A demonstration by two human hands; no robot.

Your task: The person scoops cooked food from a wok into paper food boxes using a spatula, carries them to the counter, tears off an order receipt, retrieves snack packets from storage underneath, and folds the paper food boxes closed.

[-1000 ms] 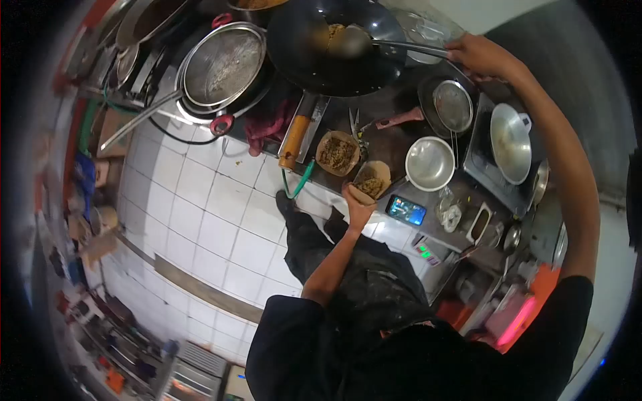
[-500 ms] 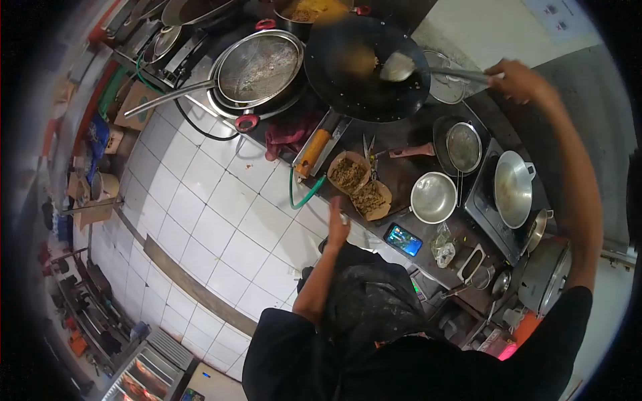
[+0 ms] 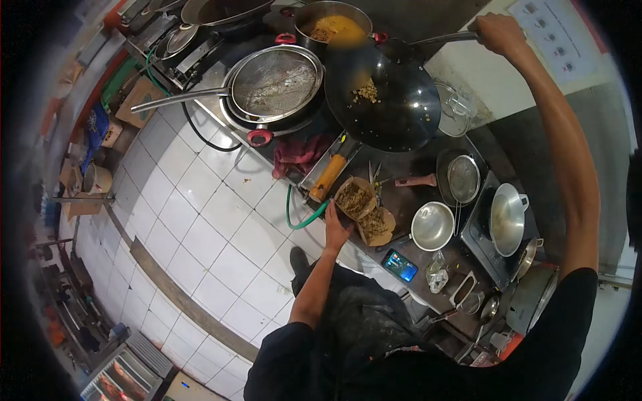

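My right hand (image 3: 501, 35) is raised at the upper right, wrapped around the long handle of a metal wok spatula (image 3: 447, 39). The spatula's head is dim and hard to make out near the far rim of a black wok (image 3: 408, 127). A small heap of brown bits (image 3: 366, 92) lies in the wok, with scattered crumbs. My left hand (image 3: 336, 229) has its fingers stretched out beside an open brown paper food box (image 3: 346, 215); whether it touches the box, I cannot tell. Both halves of the box hold brown chopped food (image 3: 374, 224).
A large strainer (image 3: 277, 80) rests over a pan to the wok's left. Behind stands a pot of yellow-orange food (image 3: 341, 28). A silver bowl (image 3: 431, 226), a phone (image 3: 400, 265), a small strainer (image 3: 463, 177) and a pale metal pan (image 3: 508, 217) are on the counter.
My right hand has lifted the spatula up and away from the middle of the wok. My left hand has come closer to the paper box. The view has shifted slightly.
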